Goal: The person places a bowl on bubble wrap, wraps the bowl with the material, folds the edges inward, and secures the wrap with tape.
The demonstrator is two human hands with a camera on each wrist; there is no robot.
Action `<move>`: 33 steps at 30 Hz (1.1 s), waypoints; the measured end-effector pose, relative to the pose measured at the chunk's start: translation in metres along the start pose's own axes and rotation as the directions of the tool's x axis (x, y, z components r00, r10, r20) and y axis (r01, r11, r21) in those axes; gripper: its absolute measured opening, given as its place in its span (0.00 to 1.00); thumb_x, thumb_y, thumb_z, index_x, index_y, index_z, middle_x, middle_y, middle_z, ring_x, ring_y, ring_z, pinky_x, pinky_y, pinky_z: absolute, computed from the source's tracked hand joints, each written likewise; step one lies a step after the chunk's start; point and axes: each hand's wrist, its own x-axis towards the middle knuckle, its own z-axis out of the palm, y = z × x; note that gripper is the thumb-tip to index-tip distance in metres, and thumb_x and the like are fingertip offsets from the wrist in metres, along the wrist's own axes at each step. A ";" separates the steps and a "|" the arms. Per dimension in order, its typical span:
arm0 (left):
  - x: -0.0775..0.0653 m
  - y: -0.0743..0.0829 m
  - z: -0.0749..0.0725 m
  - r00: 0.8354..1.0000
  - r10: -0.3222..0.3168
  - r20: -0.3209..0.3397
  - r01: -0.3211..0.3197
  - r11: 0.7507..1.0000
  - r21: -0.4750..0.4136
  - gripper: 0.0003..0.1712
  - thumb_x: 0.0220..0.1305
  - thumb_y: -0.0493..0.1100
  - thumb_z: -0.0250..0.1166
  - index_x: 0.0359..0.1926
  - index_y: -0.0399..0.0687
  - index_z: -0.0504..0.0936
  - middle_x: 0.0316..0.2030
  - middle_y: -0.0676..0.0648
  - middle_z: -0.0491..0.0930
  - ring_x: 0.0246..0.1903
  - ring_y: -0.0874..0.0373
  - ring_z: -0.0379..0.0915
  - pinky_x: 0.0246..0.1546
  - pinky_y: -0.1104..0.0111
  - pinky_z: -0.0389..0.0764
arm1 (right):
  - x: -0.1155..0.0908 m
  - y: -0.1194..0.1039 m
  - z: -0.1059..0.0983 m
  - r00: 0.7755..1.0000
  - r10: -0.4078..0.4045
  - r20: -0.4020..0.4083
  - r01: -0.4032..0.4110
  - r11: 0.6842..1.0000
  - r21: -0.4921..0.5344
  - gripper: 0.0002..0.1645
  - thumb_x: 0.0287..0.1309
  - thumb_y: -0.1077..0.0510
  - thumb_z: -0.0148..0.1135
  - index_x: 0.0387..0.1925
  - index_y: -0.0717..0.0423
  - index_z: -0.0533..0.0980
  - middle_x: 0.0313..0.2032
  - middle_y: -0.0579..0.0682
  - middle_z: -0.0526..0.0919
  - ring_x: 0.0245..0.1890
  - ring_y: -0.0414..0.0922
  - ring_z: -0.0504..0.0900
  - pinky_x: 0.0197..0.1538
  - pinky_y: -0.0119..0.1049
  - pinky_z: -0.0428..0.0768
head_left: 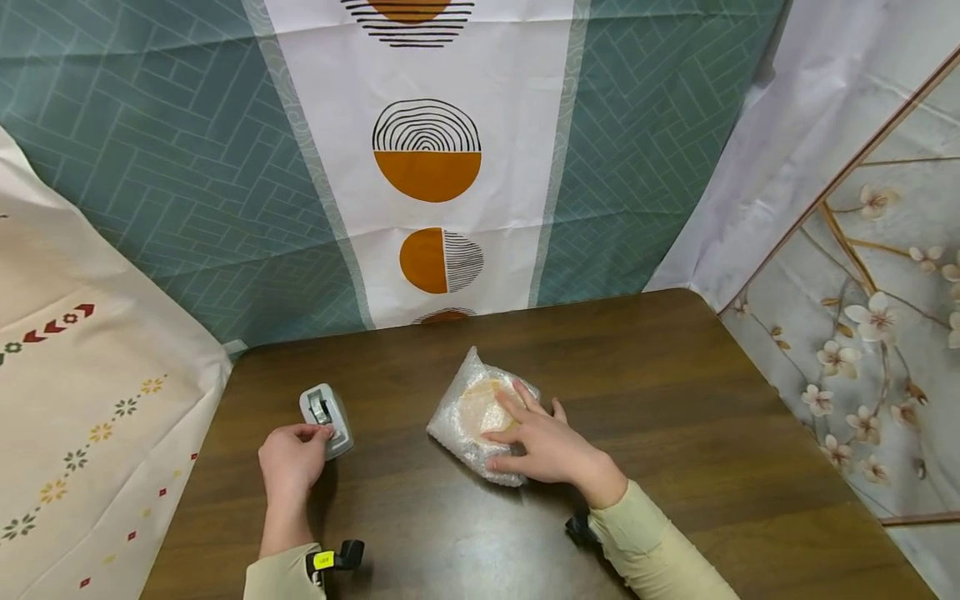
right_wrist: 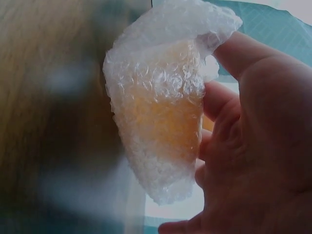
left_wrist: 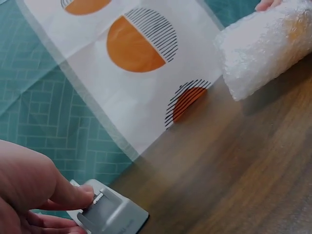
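Observation:
A grey tape dispenser (head_left: 339,423) sits toward the table's left side. My left hand (head_left: 291,458) has its thumb and fingers pinched at the dispenser's near end; in the left wrist view the thumb (left_wrist: 80,196) lies right by the toothed cutter (left_wrist: 99,197). Any strip of tape there is too clear to make out. In the middle of the table lies a package in bubble wrap (head_left: 457,417), with something round and yellowish showing through. Across its right part rests my right hand (head_left: 551,446), fingers spread. From the right wrist, the bubble wrap (right_wrist: 161,73) shows folded around the yellowish thing.
Both things stand on a dark brown wooden table (head_left: 645,375). A green and white patterned cloth (head_left: 517,167) hangs behind its far edge. Light patterned cloths hang at the left and right sides.

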 end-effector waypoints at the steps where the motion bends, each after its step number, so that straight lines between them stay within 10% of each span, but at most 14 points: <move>1: 0.000 0.001 -0.001 1.000 -0.001 0.008 0.000 1.000 0.016 0.17 0.72 0.45 0.70 0.43 0.31 0.90 0.41 0.32 0.86 0.41 0.39 0.75 0.34 0.57 0.73 | 0.000 -0.001 0.000 1.000 0.003 -0.002 -0.003 1.000 -0.003 0.33 0.70 0.27 0.61 0.69 0.33 0.81 0.85 0.54 0.49 0.85 0.58 0.33 0.68 0.86 0.45; 6: 0.004 0.007 -0.006 0.999 -0.008 0.050 0.005 0.998 0.057 0.17 0.73 0.46 0.68 0.42 0.32 0.90 0.39 0.34 0.86 0.39 0.38 0.76 0.32 0.57 0.73 | 0.001 -0.005 -0.001 1.000 0.025 -0.019 -0.026 0.999 -0.029 0.32 0.70 0.27 0.61 0.68 0.33 0.82 0.84 0.57 0.51 0.85 0.61 0.35 0.67 0.87 0.41; 12: 0.005 0.008 0.002 0.985 -0.108 0.135 0.123 0.987 -0.103 0.22 0.77 0.47 0.64 0.51 0.28 0.86 0.49 0.29 0.80 0.45 0.40 0.70 0.39 0.57 0.72 | 0.001 -0.005 0.000 0.999 0.039 -0.034 -0.041 0.998 -0.052 0.31 0.69 0.27 0.62 0.66 0.32 0.83 0.83 0.58 0.53 0.85 0.61 0.37 0.67 0.87 0.41; 22: -0.005 0.001 0.023 0.989 -0.126 -0.083 0.098 0.955 -0.279 0.17 0.75 0.39 0.66 0.46 0.23 0.86 0.56 0.30 0.73 0.56 0.35 0.67 0.51 0.51 0.68 | 0.003 -0.008 0.002 0.999 0.032 -0.039 -0.033 0.998 -0.048 0.31 0.70 0.27 0.62 0.66 0.32 0.84 0.83 0.59 0.54 0.85 0.62 0.38 0.67 0.87 0.41; 33: -0.005 0.007 0.010 0.983 -0.182 0.004 0.173 0.925 -0.339 0.22 0.80 0.46 0.59 0.57 0.27 0.82 0.54 0.29 0.78 0.52 0.40 0.71 0.49 0.56 0.69 | 0.005 -0.009 0.003 0.999 0.038 -0.025 -0.039 0.998 -0.054 0.31 0.69 0.26 0.62 0.66 0.31 0.83 0.84 0.58 0.53 0.85 0.61 0.36 0.68 0.86 0.41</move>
